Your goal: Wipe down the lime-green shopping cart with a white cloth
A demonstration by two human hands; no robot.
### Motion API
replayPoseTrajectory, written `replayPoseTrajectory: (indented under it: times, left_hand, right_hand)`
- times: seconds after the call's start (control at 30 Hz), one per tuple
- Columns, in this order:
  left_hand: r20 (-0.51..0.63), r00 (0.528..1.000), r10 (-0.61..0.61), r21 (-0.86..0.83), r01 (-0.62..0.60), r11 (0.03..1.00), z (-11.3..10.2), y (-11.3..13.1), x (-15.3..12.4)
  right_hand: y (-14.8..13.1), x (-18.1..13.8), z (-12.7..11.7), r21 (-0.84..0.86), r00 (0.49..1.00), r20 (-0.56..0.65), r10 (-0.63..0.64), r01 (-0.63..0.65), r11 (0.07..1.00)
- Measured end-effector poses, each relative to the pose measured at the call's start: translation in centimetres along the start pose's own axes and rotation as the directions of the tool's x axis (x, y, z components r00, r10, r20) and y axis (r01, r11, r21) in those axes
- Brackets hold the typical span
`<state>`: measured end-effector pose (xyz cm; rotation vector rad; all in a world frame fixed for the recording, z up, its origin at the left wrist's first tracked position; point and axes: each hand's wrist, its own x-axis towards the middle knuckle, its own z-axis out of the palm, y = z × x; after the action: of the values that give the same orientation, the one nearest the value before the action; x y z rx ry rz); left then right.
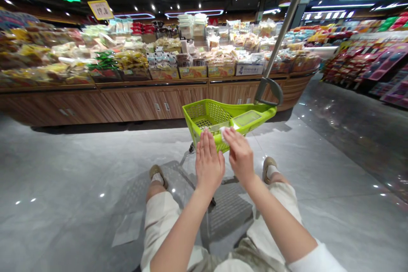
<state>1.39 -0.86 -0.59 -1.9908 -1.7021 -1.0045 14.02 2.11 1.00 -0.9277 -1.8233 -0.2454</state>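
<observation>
A lime-green shopping cart (207, 106) with a perforated basket stands in front of me, between my feet and the display counter. My left hand (208, 163) lies flat over the cart's near side, its fingers stretched out and close together. Just right of it, my right hand (241, 153) has its fingers bent around a small white wad (224, 134), which looks like a tissue or wipe, at the near rim. Most of the wad is hidden by the fingers. The visible part of the basket's floor holds no goods.
Behind the cart runs a wood-panelled counter (140, 104) piled with packaged foods. A grey metal pole (285, 21) rises at the cart's right end. Shelves of packaged goods (353, 63) stand far right. A pale sheet-like patch (128, 228) shows on the grey floor.
</observation>
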Motion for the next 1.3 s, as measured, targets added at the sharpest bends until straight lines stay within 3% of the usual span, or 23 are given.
replayPoseTrajectory:
  times: [0.07, 0.13, 0.27, 0.33, 0.47, 0.53, 0.67, 0.73, 0.9, 0.97, 1.07, 1.13, 1.3]
  left_hand:
    - [-0.001, 1.0, 0.0, -0.002, 0.0, 1.0, 0.1, -0.1, 0.0]
    - [0.006, 1.0, 0.004, -0.008, -0.004, 1.0, 0.0, -0.2, 0.0]
    - [0.001, 1.0, 0.019, -0.021, -0.019, 1.0, -0.2, -0.1, 0.1]
    - [-0.005, 1.0, 0.016, -0.017, -0.016, 1.0, -0.1, 0.1, 0.2]
    - [-0.01, 1.0, 0.011, 0.003, -0.011, 1.0, 0.3, 0.2, 0.1]
    - [-0.007, 1.0, 0.016, 0.001, -0.016, 1.0, 0.3, 0.1, 0.1]
    - [0.003, 1.0, 0.017, -0.014, -0.017, 1.0, 0.2, 0.0, 0.3]
    - [0.003, 1.0, 0.012, -0.014, -0.012, 1.0, 0.3, 0.1, 0.3]
    - [-0.001, 1.0, 0.019, 0.0, -0.019, 1.0, 0.5, -0.1, 0.2]
    - [0.007, 1.0, 0.021, -0.006, -0.021, 1.0, 0.4, -0.2, 0.1]
    - [0.012, 1.0, 0.026, -0.015, -0.026, 1.0, 0.1, -0.2, 0.2]
    - [0.009, 1.0, 0.024, -0.015, -0.024, 1.0, 0.1, -0.1, 0.2]
    - [0.0, 1.0, 0.012, -0.013, -0.012, 1.0, 0.2, -0.2, 0.2]
  right_hand:
    - [-1.4, -0.5, 0.4, 0.081, 0.995, 0.05, -0.091, 0.087, 0.993]
    - [-1.0, -0.6, 0.2, 0.097, 0.992, 0.063, -0.107, 0.101, 0.99]
    - [2.9, 0.1, -0.8, -0.009, 0.996, -0.05, 0.069, -0.069, 0.998]
    - [3.1, 0.2, -0.7, -0.022, 0.987, -0.103, 0.125, -0.128, 0.992]
    - [0.1, -0.5, 0.1, 0.087, 0.998, 0.036, -0.058, 0.055, 0.995]
    - [-0.1, -0.5, 0.1, 0.097, 0.992, 0.071, -0.103, 0.096, 0.991]
    - [2.2, 0.2, -0.4, -0.006, 0.996, -0.058, 0.069, -0.07, 0.998]
    - [2.0, 0.3, -0.3, 0.001, 0.992, -0.078, 0.095, -0.095, 0.995]
    - [-0.5, -0.5, 0.2, 0.14, 0.99, 0.075, -0.12, 0.109, 0.984]
    - [0.5, -0.3, -0.2, 0.122, 0.994, 0.067, -0.086, 0.077, 0.99]
    - [2.5, 0.3, -0.7, 0.044, 0.996, -0.041, 0.077, -0.076, 0.996]
    - [2.3, 0.3, -0.4, 0.031, 0.991, -0.068, 0.116, -0.114, 0.993]
    - [-0.3, -0.3, 0.3, 0.13, 0.992, 0.092, -0.087, 0.075, 0.989]
